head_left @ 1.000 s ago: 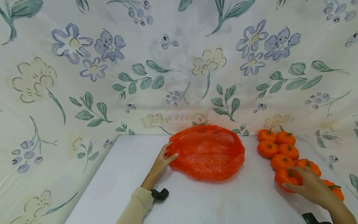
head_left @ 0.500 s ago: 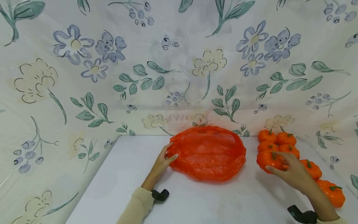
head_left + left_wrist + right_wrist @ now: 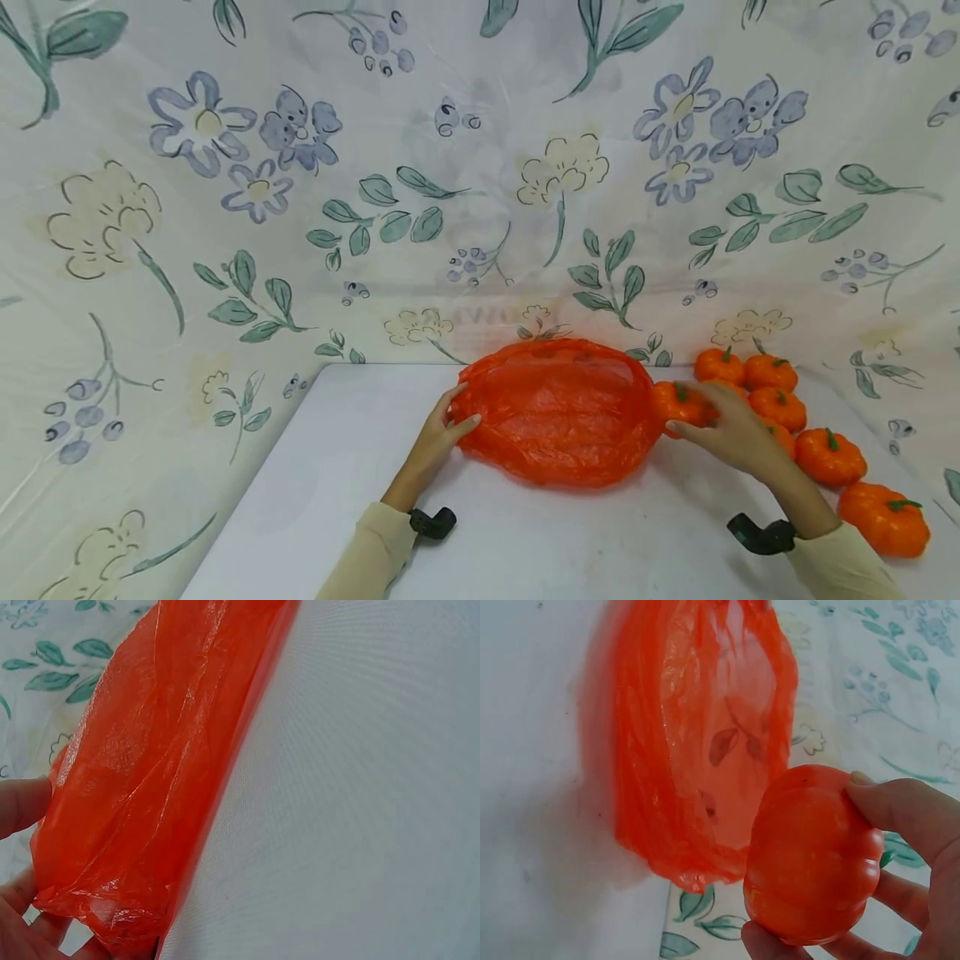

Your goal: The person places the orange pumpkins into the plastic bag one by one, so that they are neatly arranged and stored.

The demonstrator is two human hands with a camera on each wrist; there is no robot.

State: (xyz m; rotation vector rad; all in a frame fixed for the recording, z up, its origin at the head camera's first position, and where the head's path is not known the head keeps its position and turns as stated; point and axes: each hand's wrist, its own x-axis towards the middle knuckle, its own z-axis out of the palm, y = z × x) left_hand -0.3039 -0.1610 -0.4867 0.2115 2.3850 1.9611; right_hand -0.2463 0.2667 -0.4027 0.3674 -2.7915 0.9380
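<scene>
A translucent red-orange plastic bag (image 3: 558, 425) stands puffed out at the back middle of the white table. My left hand (image 3: 437, 433) grips its left side, thumb in front and the other fingers behind. The left wrist view shows crumpled film of the bag (image 3: 142, 787) by those fingers. At the bag's right edge, my right hand (image 3: 735, 429) holds a small orange pumpkin (image 3: 677, 402) with a green stem. Thumb and fingers pinch the ribbed pumpkin (image 3: 810, 855) from its sides, in front of the bag (image 3: 652, 750) in the right wrist view.
Several more orange pumpkins (image 3: 831, 457) sit in a rough double row along the right side of the white table (image 3: 585, 542). Behind the table rises a floral-printed cloth (image 3: 487, 167). Each wrist wears a black camera mount (image 3: 433, 523).
My right hand has lifted a pumpkin from the front of the row and carried it left to the bag's right edge. The left hand has stayed in place on the bag.
</scene>
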